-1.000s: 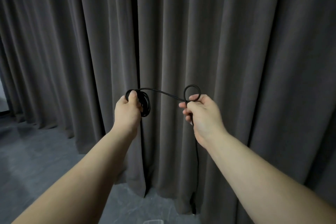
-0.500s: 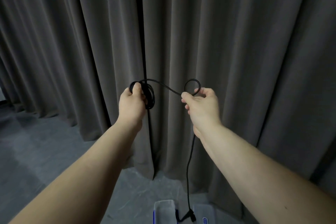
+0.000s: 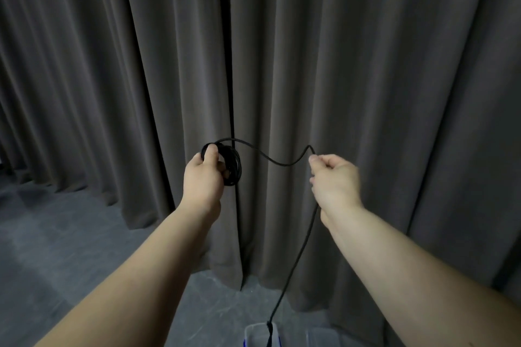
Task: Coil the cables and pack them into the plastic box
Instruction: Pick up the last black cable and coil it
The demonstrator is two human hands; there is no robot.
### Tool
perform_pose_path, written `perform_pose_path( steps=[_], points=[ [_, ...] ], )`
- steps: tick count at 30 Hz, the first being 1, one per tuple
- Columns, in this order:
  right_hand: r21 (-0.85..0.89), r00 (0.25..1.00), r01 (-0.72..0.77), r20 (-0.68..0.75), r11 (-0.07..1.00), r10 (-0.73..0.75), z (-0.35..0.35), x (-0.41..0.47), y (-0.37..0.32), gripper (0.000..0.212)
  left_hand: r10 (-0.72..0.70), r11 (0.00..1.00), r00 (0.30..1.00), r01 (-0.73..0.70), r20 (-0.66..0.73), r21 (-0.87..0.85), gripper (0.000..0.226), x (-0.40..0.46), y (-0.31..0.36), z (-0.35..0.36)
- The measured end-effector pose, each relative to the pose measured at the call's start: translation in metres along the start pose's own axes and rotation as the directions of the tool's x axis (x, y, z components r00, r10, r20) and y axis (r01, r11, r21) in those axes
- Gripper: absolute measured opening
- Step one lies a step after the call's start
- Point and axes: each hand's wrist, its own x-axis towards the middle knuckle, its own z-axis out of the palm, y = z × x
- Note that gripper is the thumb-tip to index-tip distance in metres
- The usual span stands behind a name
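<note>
The single head-worn view looks forward and slightly down from close behind both outstretched forearms, facing a grey curtain (image 3: 366,65) with floor (image 3: 56,234) below.

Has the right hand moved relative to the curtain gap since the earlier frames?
Yes. The right hand has drawn rightward, away from the curtain gap, pulling the cable out.

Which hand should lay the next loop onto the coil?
Right hand, probably: it pinches the free run of black cable, with the tail hanging below. Left hand is occupied gripping the coil.
</note>
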Motion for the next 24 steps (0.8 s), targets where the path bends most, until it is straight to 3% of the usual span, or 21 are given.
perform_pose_path(
  steps=[2, 4, 6, 10, 14, 24],
  points=[
    [-0.074, 1.000, -0.019, 0.024, 0.997, 0.021, -0.001, -0.003, -0.001, 0.007, 0.020, 0.999, 0.998, -0.018, 0.053, -0.026, 0.027, -0.004, 0.005, -0.001],
    [-0.176, 0.997, -0.017, 0.068, 0.984, 0.030, -0.001, -0.010, -0.002, 0.035, 0.056, 0.997, 0.991, -0.050, 0.122, -0.053, 0.030, -0.010, 0.010, -0.002],
    [-0.233, 0.993, 0.077, 0.110, 0.969, -0.052, 0.002, -0.019, -0.005, 0.043, 0.101, 0.994, 0.973, -0.093, 0.207, -0.050, 0.035, -0.017, 0.014, -0.002],
    [-0.197, 0.941, 0.318, 0.188, 0.928, -0.283, 0.008, -0.041, -0.021, 0.028, 0.122, 0.992, 0.918, -0.108, 0.376, -0.057, 0.030, -0.027, 0.018, -0.001],
    [-0.141, 0.900, 0.403, 0.243, 0.904, -0.363, 0.012, -0.055, -0.030, 0.028, 0.132, 0.991, 0.851, -0.122, 0.508, -0.053, 0.031, -0.035, 0.023, 0.001],
    [-0.350, 0.833, 0.545, 0.121, 0.762, -0.540, -0.004, -0.065, -0.033, 0.027, 0.086, 0.995, 0.765, -0.029, 0.639, -0.099, 0.036, -0.053, 0.024, 0.015]
  ],
)
